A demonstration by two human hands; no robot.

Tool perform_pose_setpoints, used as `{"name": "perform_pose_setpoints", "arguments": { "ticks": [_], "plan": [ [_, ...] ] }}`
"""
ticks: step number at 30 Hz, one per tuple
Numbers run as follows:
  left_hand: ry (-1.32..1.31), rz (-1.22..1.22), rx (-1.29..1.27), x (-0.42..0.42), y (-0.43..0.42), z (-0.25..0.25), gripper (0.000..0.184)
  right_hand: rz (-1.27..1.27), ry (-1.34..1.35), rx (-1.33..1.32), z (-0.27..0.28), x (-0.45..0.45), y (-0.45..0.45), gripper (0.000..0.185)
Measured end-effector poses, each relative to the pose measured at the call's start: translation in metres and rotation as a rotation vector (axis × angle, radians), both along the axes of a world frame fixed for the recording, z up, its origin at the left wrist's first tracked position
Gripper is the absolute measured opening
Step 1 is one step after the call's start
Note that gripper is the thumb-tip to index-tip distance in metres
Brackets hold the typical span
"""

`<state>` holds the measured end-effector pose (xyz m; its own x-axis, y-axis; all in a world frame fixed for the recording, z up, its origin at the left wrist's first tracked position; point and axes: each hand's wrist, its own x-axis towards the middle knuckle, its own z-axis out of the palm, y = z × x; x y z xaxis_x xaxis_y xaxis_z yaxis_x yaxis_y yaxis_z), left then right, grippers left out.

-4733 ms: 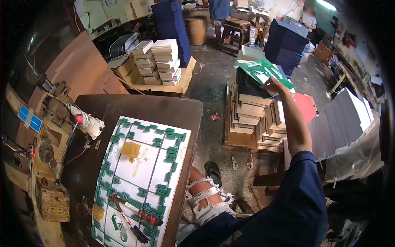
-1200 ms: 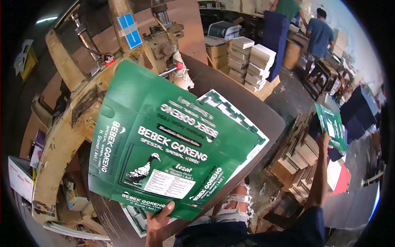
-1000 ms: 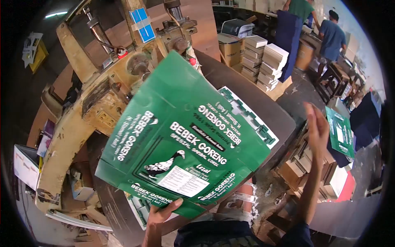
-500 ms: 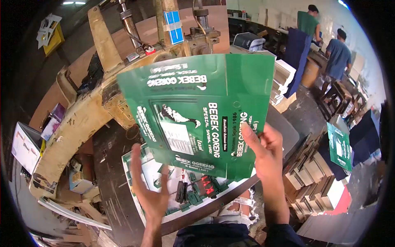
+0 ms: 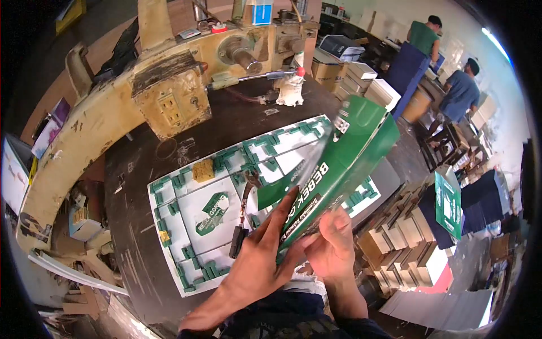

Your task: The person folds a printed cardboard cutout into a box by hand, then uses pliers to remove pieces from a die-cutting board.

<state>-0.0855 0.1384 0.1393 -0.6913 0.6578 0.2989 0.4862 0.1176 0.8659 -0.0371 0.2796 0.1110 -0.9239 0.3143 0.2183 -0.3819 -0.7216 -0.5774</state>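
Over on the left, the worn machine box [image 5: 171, 104] sits beyond the white board [image 5: 188, 208], the one lined with green pads. On that board, here's a yellow sponge [image 5: 203, 170], then a green scrap [image 5: 212, 213], and just right of the scrap a hammer [image 5: 243, 210]. In comes the left hand [image 5: 257, 263], over the board's near side, fingers stretched out along the green carton [image 5: 344, 150]. The carton is folded and tilted above the board's right part, its lettering facing up. The right hand [image 5: 334, 243], fingers curled, grips its lower end. Right of the board stand stacked books [image 5: 412, 254], with another green carton [image 5: 447, 206] on dark covers [image 5: 429, 217], and two people [image 5: 423, 39] farther back.
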Motion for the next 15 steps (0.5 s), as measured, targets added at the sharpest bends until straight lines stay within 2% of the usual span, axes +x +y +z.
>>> {"name": "perform_pose_setpoints", "arguments": {
  "ticks": [1, 3, 4, 5, 6, 8, 10, 11, 12, 15],
  "plan": [
    [0.161, 0.042, 0.015, -0.003, -0.004, -0.001, 0.072, -0.028, -0.035, 0.081, 0.005, 0.002, 0.001, 0.042],
    [0.183, 0.048, -0.058, -0.011, -0.02, 0.009, 0.07, -0.486, -0.212, 0.515, 0.021, 0.011, -0.002, 0.058],
    [0.203, 0.043, -0.134, -0.015, -0.028, 0.017, 0.068, -0.747, -0.077, 0.658, 0.033, 0.002, 0.001, 0.08],
    [0.245, 0.051, -0.151, -0.018, -0.034, 0.026, 0.066, -0.999, 0.017, 1.32, 0.047, 0.009, 0.032, 0.088],
    [0.238, 0.063, -0.152, -0.022, -0.039, 0.031, 0.066, -1.078, 0.108, 1.248, 0.06, 0.008, 0.027, 0.081],
    [0.426, 0.132, -0.24, -0.026, -0.044, 0.037, 0.063, -1.145, 0.184, 1.177, 0.087, 0.018, 0.023, 0.075],
    [0.45, 0.113, -0.283, -0.023, -0.048, 0.042, 0.068, -0.86, 0.394, 2.184, 0.108, 0.031, 0.03, 0.057],
    [0.446, 0.062, -0.309, -0.02, -0.049, 0.048, 0.072, -0.888, 0.293, 2.2, 0.11, 0.023, 0.016, 0.037],
    [0.445, 0.013, -0.33, -0.018, -0.05, 0.051, 0.075, -0.824, 0.304, 2.157, 0.109, 0.019, 0.013, 0.025],
    [0.509, -0.004, -0.269, -0.018, -0.051, 0.048, 0.071, -0.852, 0.372, 2.138, 0.103, 0.019, 0.017, 0.02]
  ]
}}
